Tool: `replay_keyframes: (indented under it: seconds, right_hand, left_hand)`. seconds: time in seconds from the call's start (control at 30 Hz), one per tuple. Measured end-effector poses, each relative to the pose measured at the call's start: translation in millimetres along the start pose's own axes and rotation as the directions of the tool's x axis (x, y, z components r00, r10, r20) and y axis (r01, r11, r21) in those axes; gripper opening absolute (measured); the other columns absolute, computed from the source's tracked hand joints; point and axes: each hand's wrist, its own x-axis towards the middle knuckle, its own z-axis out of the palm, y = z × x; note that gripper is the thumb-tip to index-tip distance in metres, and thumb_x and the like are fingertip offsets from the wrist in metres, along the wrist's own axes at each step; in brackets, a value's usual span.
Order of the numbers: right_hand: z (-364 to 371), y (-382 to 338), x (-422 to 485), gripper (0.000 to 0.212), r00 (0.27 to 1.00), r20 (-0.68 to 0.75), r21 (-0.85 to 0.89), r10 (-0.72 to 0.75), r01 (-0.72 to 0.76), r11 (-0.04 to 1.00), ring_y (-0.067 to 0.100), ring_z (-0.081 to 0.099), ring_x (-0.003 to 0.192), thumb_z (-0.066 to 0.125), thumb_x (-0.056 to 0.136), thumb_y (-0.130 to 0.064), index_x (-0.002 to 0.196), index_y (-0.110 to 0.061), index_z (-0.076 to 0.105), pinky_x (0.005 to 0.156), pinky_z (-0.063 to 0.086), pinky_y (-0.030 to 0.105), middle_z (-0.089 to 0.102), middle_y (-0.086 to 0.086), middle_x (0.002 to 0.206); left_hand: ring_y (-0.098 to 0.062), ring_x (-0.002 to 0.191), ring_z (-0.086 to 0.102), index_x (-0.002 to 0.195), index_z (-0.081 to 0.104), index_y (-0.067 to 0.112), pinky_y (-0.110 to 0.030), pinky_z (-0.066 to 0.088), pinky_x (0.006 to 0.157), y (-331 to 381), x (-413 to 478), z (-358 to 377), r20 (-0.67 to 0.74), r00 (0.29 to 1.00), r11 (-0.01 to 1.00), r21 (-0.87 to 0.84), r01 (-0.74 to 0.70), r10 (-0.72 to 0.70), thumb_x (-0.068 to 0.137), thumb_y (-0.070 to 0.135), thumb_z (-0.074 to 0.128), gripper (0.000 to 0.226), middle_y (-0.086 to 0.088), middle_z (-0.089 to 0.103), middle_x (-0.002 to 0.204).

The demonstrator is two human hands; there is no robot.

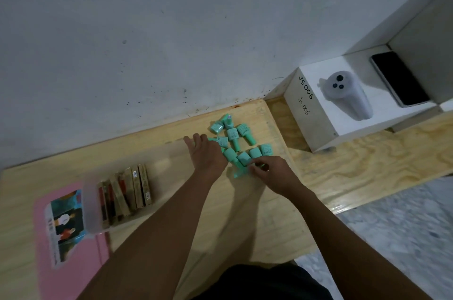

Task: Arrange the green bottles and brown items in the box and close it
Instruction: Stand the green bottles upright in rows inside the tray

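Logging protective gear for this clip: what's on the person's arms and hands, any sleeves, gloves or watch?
Both forearms are bare, with no sleeves in view. The left hand and right hand wear no gloves, and no watch shows on either wrist.

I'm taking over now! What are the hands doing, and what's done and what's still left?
Left hand: open, flat beside the small mint-green bottles.
Right hand: fingers curled at the nearest bottles, grip unclear.
Slim brown cartons already stand in the clear plastic box.
Every bottle lies loose on the wooden table.
Left: bottles in, box closed; the pink flat piece may be its lid.
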Motion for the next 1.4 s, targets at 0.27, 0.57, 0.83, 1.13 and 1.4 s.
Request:
replay_keyframes:
  seconds: [0.27, 0.57, 0.83, 1.13, 1.4]
  right_hand:
    - [-8.3, -33.4, -18.4, 0.034, 0.958, -0.237, 0.358, 0.161, -0.068, 0.931, 0.0, 0.054, 0.058, 0.057, 0.094, -0.042, 0.085, -0.015, 0.075, 0.054, 0.039, 0.018, 0.064, -0.005, 0.067]
    - [20.0, -88.8, -26.1, 0.026, 0.949, -0.291, 0.465, 0.123, 0.028, 0.885, 0.005, 0.049, 0.055, 0.064, 0.09, -0.041, 0.082, -0.018, 0.076, 0.053, 0.04, 0.02, 0.061, -0.002, 0.062]
    - [59.6, -129.6, 4.8, 0.032, 0.927, -0.357, -0.024, -0.11, 0.109, 0.994, 0.006, 0.065, 0.076, 0.061, 0.088, -0.051, 0.1, -0.025, 0.075, 0.065, 0.052, 0.029, 0.073, -0.009, 0.086]
    - [80.7, -151.8, 53.1, 0.03, 0.94, -0.172, -0.54, -0.293, 0.159, 0.827, 0.018, 0.063, 0.091, 0.054, 0.09, -0.048, 0.094, -0.025, 0.073, 0.07, 0.05, 0.033, 0.072, -0.004, 0.095]
    - [96.9, -142.3, 61.5, 0.019, 0.854, -0.139, -0.793, -0.501, 0.207, 0.573, 0.024, 0.061, 0.077, 0.075, 0.074, -0.037, 0.069, -0.019, 0.075, 0.062, 0.046, 0.032, 0.068, 0.0, 0.072]
  left_hand:
    - [-0.026, 0.115, 0.054, 0.109, 0.07, 0.02, -0.04, 0.041, 0.102, -39.4, -12.2, -37.8, 0.01, 0.999, 0.719, -0.694, -0.022, 0.041, 0.077, 0.049, 0.067, 0.044, -0.002, 0.063, 0.117]
    - [-0.013, 0.063, 0.062, 0.097, 0.067, 0.015, -0.02, 0.05, 0.06, -128.6, -55.8, -78.2, -0.072, 0.996, 0.44, -0.894, -0.087, 0.051, 0.085, 0.024, 0.069, 0.016, -0.005, 0.07, 0.078]
    - [-0.006, 0.051, 0.048, 0.09, 0.068, 0.013, -0.022, 0.039, 0.055, -182.6, -71.4, -38.9, -0.179, 0.981, 0.566, -0.818, -0.107, -0.073, 0.08, 0.023, 0.073, 0.015, 0.006, 0.058, 0.059]
    - [-0.008, 0.056, 0.053, 0.087, 0.069, 0.014, -0.023, 0.044, 0.056, -186.8, -61.3, -20.7, -0.206, 0.969, 0.584, -0.807, -0.089, -0.137, 0.08, 0.024, 0.071, 0.013, 0.006, 0.061, 0.064]
    - [-0.014, 0.065, 0.057, 0.089, 0.069, 0.019, -0.033, 0.053, 0.064, -173.5, -45.4, -10.8, -0.192, 0.968, 0.612, -0.789, -0.055, -0.16, 0.079, 0.03, 0.07, 0.016, 0.007, 0.06, 0.069]
